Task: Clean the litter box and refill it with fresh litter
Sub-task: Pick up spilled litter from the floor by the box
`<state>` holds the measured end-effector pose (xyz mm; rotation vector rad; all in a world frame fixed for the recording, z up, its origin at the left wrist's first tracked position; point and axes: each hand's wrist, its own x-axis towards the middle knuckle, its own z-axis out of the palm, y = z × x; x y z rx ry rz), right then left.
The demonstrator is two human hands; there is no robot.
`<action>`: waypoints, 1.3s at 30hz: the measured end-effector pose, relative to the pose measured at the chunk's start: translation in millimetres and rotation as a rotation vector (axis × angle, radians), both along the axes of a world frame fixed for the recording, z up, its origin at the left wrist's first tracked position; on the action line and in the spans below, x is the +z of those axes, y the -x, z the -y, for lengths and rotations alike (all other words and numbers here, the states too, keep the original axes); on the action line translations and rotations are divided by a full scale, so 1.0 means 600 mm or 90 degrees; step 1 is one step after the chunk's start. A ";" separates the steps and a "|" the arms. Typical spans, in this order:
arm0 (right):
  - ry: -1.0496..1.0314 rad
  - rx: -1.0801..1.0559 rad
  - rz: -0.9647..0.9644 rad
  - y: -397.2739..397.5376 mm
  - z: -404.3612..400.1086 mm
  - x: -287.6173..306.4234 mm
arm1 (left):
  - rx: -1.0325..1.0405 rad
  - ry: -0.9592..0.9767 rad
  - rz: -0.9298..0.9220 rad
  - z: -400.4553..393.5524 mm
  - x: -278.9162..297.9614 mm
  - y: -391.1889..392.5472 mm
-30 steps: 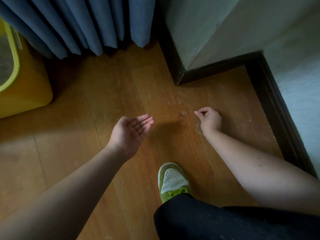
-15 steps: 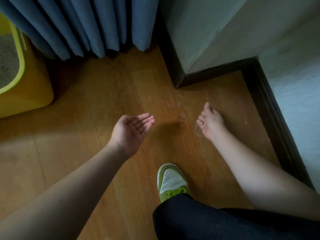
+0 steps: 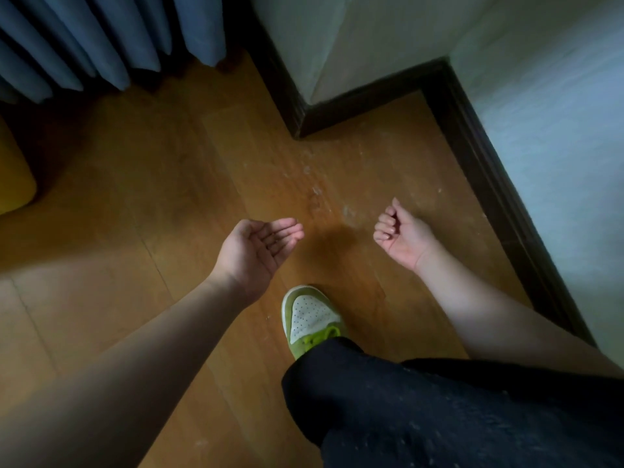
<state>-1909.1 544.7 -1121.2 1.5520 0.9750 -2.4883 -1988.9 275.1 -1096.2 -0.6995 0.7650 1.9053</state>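
Only a yellow corner of the litter box [image 3: 15, 184] shows at the far left edge of the head view, resting on the wooden floor [image 3: 162, 184]; its opening is cut off by the frame, so what lies inside cannot be told. The left hand [image 3: 260, 246] is held palm up over the floor, cupped like a shallow bowl with the fingers together and only slightly bent; nothing can be made out in the palm, though the light is dim. The right hand [image 3: 401, 233] hangs just above the floor near the dark baseboard [image 3: 499, 184], wrist turned up, fingers curled in toward the palm with the thumb raised; whether they pinch some small grain cannot be told. Between and beyond the two hands the boards carry pale specks and smears, a scatter of litter crumbs [image 3: 317, 194] trailing toward the wall corner [image 3: 300, 130]. A green and white shoe [image 3: 312, 319] stands on the floor below the hands, under a black trouser leg [image 3: 439, 410]. Blue curtains [image 3: 101, 38] hang in folds at the upper left, their hems reaching almost to the floor, well apart from both hands. The pale wall [image 3: 557, 130] runs down the right side.
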 end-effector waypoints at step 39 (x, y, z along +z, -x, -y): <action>-0.796 0.526 0.270 -0.038 0.014 -0.052 | -0.040 0.025 -0.024 -0.050 0.002 -0.019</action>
